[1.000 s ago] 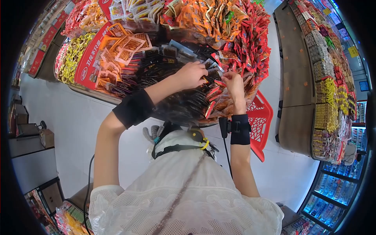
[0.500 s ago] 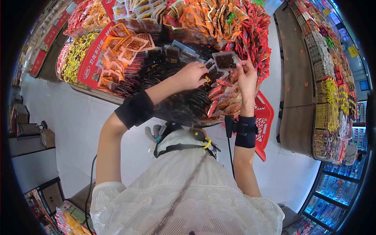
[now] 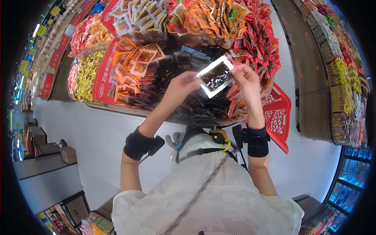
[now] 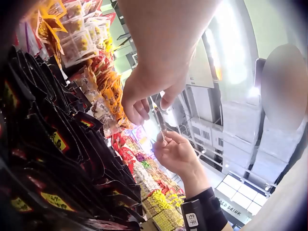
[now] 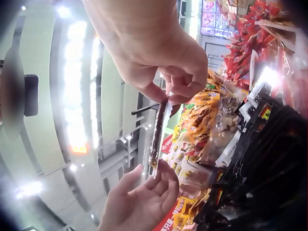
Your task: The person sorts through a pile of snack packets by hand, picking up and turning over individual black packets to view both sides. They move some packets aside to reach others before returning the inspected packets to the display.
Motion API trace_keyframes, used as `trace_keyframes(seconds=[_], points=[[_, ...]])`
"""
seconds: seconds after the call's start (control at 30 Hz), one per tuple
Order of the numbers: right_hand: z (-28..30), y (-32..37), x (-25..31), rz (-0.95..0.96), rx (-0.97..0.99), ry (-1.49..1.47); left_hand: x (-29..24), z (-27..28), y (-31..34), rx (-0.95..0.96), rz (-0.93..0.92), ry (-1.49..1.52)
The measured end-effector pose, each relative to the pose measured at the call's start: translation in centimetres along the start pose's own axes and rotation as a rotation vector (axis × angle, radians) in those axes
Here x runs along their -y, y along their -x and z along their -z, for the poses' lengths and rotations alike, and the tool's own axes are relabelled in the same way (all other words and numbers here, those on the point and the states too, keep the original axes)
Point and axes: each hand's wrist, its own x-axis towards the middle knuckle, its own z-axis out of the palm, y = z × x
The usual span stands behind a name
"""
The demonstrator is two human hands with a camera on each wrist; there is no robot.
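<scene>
A clear-edged packet with dark contents is held up over the black packets in the head view. My right hand pinches its upper right corner between thumb and fingers. At its left edge, my left hand has thumb and fingertips on the packet. Both wrist views show the packet edge-on: in the right wrist view the packet spans from the right hand to the left hand.
Orange packets, red packets and a red sign surround the black ones. A red plastic basket stands right of the display. Shelving lies across the aisle.
My right hand has drawn the packet out of the display and moved it left and down a little. My left hand has left the black packets and taken the packet's left edge.
</scene>
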Motion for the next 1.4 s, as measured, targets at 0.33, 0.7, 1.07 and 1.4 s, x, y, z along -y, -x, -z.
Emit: trace_keyframes(seconds=[0.33, 0.7, 1.07, 1.4], points=[[-3.8, 1.1, -1.6, -0.094, 0.050, 0.035, 0.6, 2.3, 2.5, -0.031, 0.115, 0.258], [-7.9, 1.8, -3.4, -0.151, 0.086, -0.158, 1.0, 5.1, 3.7, -0.121, 0.024, 0.204], [-9.5, 2.2, -4.2, -0.050, 0.048, -0.007, 1.1, 7.1, 4.0, -0.098, 0.018, 0.090], [-10.1, 2.3, -3.9, -0.025, -0.001, -0.089, 0.9, 7.6, 3.6, -0.060, -0.022, 0.053]])
